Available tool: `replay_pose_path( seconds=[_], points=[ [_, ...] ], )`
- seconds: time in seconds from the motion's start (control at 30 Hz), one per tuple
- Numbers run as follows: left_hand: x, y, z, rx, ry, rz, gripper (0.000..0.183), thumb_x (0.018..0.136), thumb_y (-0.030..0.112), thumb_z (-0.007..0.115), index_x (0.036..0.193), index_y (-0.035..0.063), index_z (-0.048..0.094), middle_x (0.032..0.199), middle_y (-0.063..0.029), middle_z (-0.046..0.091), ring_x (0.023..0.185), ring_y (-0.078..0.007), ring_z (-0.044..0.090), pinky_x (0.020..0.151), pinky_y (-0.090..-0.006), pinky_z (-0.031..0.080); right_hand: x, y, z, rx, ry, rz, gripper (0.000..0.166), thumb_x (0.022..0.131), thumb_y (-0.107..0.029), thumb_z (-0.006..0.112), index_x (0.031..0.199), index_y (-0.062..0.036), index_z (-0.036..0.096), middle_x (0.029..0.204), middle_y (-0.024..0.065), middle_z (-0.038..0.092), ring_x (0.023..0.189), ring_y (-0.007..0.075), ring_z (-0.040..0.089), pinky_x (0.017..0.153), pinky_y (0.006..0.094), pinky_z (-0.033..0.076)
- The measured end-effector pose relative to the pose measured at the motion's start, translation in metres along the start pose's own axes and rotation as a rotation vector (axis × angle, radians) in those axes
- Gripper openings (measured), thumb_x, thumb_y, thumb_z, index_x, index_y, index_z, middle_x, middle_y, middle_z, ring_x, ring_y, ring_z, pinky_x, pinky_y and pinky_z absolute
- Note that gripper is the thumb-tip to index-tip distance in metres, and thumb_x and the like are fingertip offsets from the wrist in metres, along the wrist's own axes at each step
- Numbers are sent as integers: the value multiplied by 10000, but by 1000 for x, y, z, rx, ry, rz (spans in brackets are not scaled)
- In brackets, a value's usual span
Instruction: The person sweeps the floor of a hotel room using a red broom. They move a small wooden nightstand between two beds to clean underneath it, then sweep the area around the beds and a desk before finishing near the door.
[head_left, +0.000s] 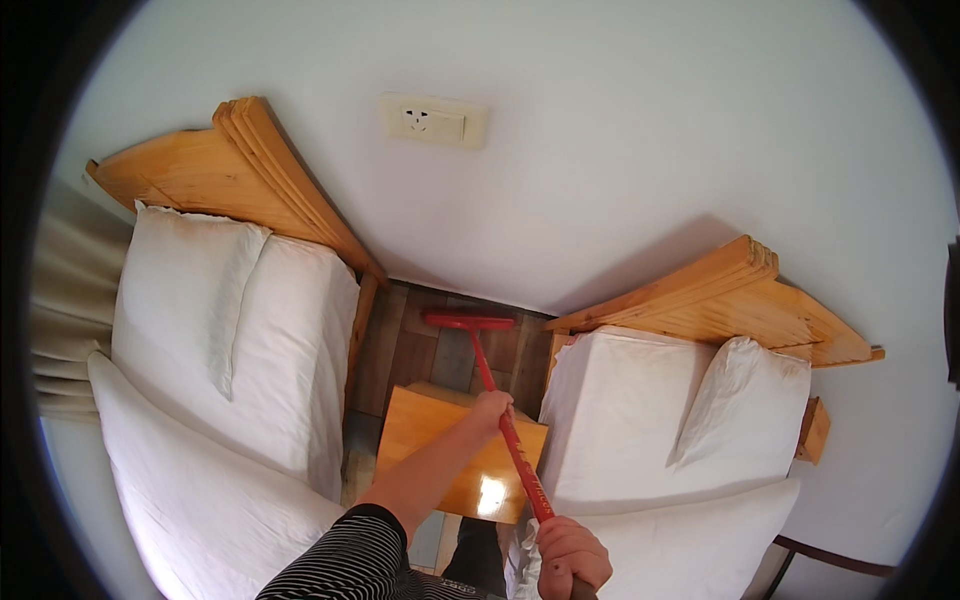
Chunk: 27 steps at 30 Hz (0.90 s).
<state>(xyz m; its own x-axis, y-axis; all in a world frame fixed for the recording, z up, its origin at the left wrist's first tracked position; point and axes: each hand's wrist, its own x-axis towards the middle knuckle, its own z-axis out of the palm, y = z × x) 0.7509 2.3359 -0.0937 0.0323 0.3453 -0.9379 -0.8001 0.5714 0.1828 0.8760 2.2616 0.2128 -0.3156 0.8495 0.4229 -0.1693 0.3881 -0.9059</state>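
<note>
Both of my hands grip the red handle (529, 472) of a long floor broom or mop; which of the two it is, I cannot tell. My left hand (493, 411) is wrapped around the handle partway down, above a wooden nightstand (420, 442). Higher up the handle, close to my body, my right hand (571, 556) is closed around it. The wide red head (469, 321) lies on the wood-look floor (412, 349) behind the nightstand, near the wall. Its underside is hidden.
A bed with white linen (296, 360) and a wooden headboard (187, 165) stands on the left. Another white bed (607, 420) is on the right, its headboard (720, 300) angled in view. A socket and switch plate (435, 120) is on the wall; a curtain (75, 277) hangs far left.
</note>
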Motion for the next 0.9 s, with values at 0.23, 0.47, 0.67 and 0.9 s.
replay_pose_path(
  seconds=[0.23, 0.47, 0.67, 0.9],
  points=[
    [-23, -35, 5, 153, 71, 47, 40, 793, 56, 495, 775, 23, 481, 612, -110, 474, 467, -246, 478, 407, -390, 406, 12, -46, -2, -118, 50, 153, 279, 850, -64, 477, 584, 3, 424, 578, 135, 490, 495, 250, 463, 540, 409, 447],
    [-47, -35, 38, -61, -78, 13, 131, 800, 78, 525, 687, 53, 464, 569, -99, 445, 439, -228, 455, 413, -387, 400, -8, -41, -20, -64, 77, 24, 270, 845, -101, 494, 597, -27, 416, 553, 114, 467, 479, 242, 457, 527, 406, 449],
    [-1, -38, 34, -237, -265, -68, 234, 772, 67, 519, 569, 64, 401, 506, -88, 420, 407, -229, 445, 389, -387, 389, -17, 2, -11, -101, 116, -14, 291, 828, -91, 492, 569, -5, 389, 557, 121, 460, 495, 252, 441, 531, 394, 439],
    [-57, -61, 39, -37, 23, 31, 128, 774, 36, 498, 661, 53, 440, 573, -93, 451, 458, -223, 459, 402, -363, 382, -9, -47, -23, -77, 226, 169, 340, 886, -116, 465, 564, -60, 369, 518, 45, 380, 464, 187, 342, 521, 355, 347]
  ],
)
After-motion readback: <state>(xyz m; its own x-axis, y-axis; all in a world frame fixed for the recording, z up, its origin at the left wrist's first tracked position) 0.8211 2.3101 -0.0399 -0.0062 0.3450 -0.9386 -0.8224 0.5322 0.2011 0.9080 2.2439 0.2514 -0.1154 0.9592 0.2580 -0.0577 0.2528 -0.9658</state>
